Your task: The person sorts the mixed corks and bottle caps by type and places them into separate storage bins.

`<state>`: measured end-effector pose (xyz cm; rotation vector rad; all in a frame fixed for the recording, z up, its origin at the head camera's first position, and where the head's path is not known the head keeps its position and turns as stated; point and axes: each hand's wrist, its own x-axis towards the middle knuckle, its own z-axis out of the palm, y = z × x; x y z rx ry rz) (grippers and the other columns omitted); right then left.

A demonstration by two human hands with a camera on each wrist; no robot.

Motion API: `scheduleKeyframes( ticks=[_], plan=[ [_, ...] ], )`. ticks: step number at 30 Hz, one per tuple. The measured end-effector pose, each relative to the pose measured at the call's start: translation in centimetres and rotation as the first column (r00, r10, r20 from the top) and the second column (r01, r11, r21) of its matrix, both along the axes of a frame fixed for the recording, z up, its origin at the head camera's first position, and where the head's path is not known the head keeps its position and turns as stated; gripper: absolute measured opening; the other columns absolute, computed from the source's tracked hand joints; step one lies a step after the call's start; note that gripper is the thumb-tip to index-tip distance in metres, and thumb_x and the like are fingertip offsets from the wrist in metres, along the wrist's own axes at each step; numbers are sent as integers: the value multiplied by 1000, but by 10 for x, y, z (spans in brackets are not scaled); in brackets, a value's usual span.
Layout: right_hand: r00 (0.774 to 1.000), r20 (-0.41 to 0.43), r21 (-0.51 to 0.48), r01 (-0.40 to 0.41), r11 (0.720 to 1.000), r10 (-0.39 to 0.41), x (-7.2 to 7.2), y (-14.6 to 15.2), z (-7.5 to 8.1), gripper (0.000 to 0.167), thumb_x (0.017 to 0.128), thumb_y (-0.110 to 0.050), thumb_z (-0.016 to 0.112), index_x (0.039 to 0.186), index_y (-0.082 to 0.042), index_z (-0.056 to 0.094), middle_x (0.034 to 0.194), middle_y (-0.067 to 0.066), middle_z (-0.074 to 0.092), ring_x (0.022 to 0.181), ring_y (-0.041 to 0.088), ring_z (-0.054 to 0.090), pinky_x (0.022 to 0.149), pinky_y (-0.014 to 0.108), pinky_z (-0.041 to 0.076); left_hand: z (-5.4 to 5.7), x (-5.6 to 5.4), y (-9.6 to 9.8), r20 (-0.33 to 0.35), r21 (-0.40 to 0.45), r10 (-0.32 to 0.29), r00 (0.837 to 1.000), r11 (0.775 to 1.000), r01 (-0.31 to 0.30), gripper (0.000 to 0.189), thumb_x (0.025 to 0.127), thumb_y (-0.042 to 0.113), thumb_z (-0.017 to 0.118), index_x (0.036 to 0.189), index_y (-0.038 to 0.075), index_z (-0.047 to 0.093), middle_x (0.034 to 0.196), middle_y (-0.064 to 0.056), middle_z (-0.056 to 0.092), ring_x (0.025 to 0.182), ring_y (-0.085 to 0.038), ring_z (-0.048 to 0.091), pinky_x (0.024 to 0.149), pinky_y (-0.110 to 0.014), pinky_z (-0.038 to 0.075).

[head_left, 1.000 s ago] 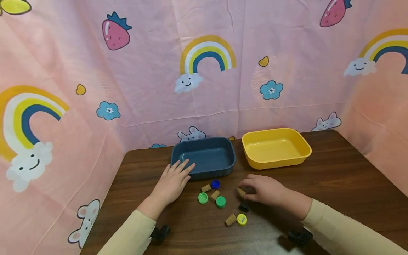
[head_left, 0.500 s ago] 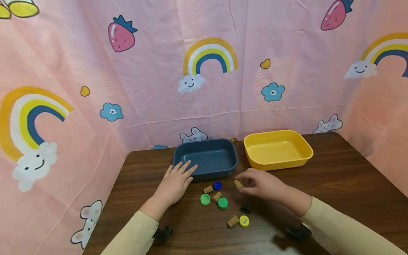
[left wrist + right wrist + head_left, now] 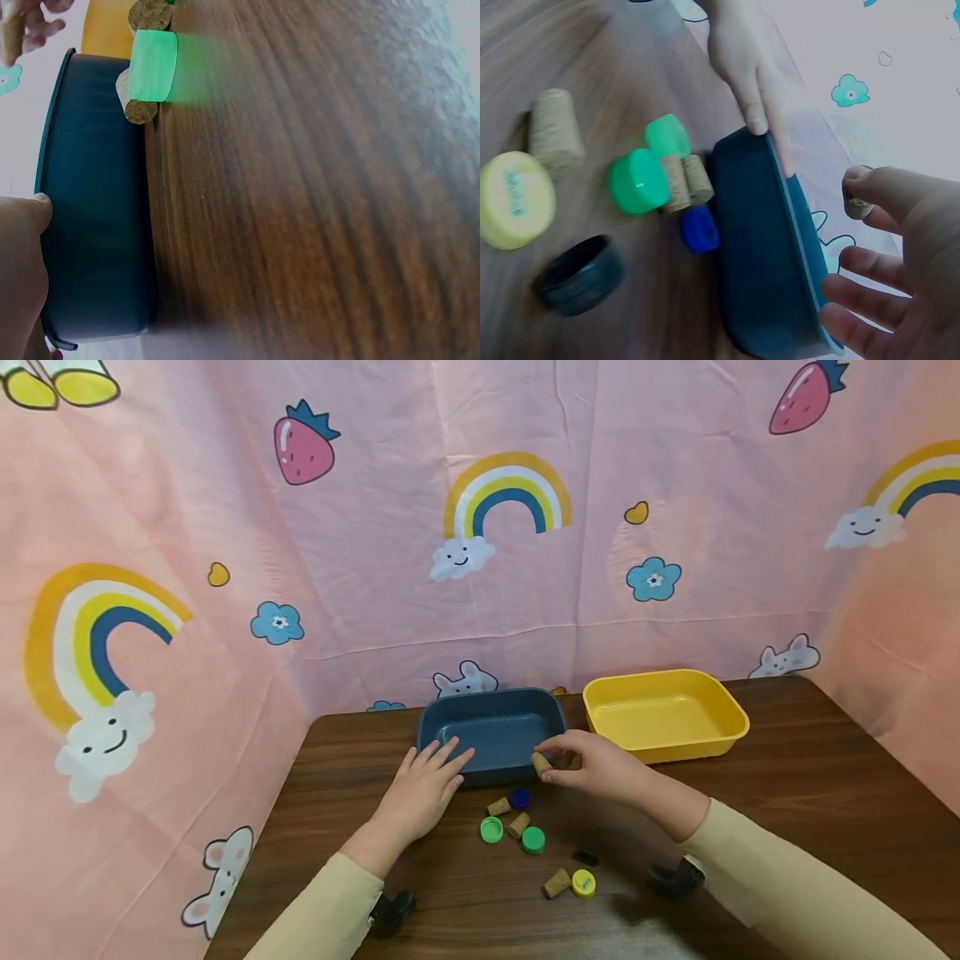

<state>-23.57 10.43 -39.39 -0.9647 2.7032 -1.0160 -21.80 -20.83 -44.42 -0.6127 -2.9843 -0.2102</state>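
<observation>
My right hand [image 3: 596, 766] pinches a cork [image 3: 540, 766] between thumb and fingertips, above the front right rim of the dark blue tray [image 3: 491, 774]. In the right wrist view the held cork [image 3: 857, 205] shows at the thumb tip, with the other fingers spread. My left hand [image 3: 417, 793] lies at the tray's front left rim, its fingers straight and spread over it. In front of the tray lie two corks [image 3: 519, 825], a blue cap [image 3: 520, 798], a light green cap [image 3: 491, 830] and a darker green cap [image 3: 533, 840].
Nearer the front are another cork [image 3: 557, 883], a yellow cap [image 3: 583, 883] and a black cap [image 3: 587, 857]. A yellow tray [image 3: 667, 752] stands right of the blue one. Behind the brown table [image 3: 450, 910] hangs a pink printed cloth [image 3: 360, 568].
My right hand has lifted the cork off the table and carried it left and away from me to the blue tray's rim. The left hand stays at the tray. The view has shifted slightly.
</observation>
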Motion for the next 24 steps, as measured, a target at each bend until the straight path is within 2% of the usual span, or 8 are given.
scheduleKeyframes(
  ticks=[7,15,20,24],
  plan=[
    [997,59,-24,49,998,-48,-20,-16,12,42,93,-40,70,129,-20,66,107,-6,64,95,13,59,82,32,53,1,0,0,13,-8,13,1000,1000,-13,50,107,36,45,155,34,34,163,0,25,149,-32,23,119,-60,14],
    [992,109,-13,67,998,-65,-41,-35,19,41,93,-41,70,129,-23,65,109,-2,65,92,17,61,74,31,54,-2,-3,0,20,-12,18,1000,1000,-17,51,106,39,45,156,35,32,164,2,23,149,-31,22,119,-59,13],
    [983,168,18,77,997,-79,-58,-48,20,41,93,-42,69,129,-23,65,110,1,64,89,18,61,72,32,55,-1,-3,0,34,-25,29,999,999,-28,53,106,41,45,157,36,30,164,2,21,150,-29,21,120,-57,11],
    [978,178,66,95,993,-106,-71,-59,19,42,93,-40,69,129,-20,65,109,2,64,89,20,60,76,35,55,2,-2,0,43,-42,27,999,999,-25,54,106,41,44,157,36,28,164,2,20,150,-29,20,120,-57,10]
  ],
)
